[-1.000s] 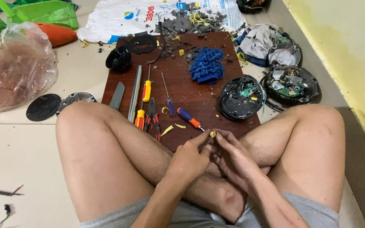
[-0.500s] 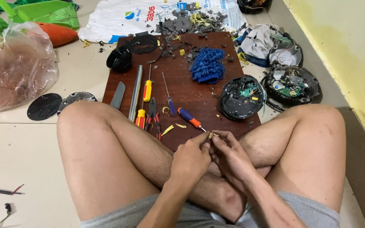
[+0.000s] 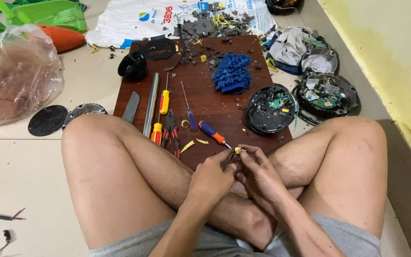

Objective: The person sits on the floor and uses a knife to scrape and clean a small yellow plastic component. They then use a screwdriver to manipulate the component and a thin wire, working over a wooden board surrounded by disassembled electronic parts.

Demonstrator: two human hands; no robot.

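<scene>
The person sits cross-legged on the floor (image 3: pixel 19 162), so the brown board (image 3: pixel 205 102) lies just before the shins as a work surface. An opened round device (image 3: pixel 270 108) sits at the board's right edge, near the hands. Screwdrivers (image 3: pixel 165 100) and pliers (image 3: pixel 171 131) lie in a row, handles toward the person. Both hands meet over the ankles: the left hand (image 3: pixel 211 178) and right hand (image 3: pixel 258 177) pinch one small yellow part (image 3: pixel 238 150) between their fingertips. Free room is mostly on the left.

- A board (image 3: pixel 215 107) is laid on the floor (image 3: pixel 19 166), at 12 o'clock from the crossed legs.
- Screwdrivers (image 3: pixel 165 101) and pliers (image 3: pixel 171 129) are set at its 7 o'clock part.
- A round casing (image 3: pixel 270 108) is placed at its 4 o'clock edge.
- A bag (image 3: pixel 12 78) is found at 9 o'clock.
</scene>
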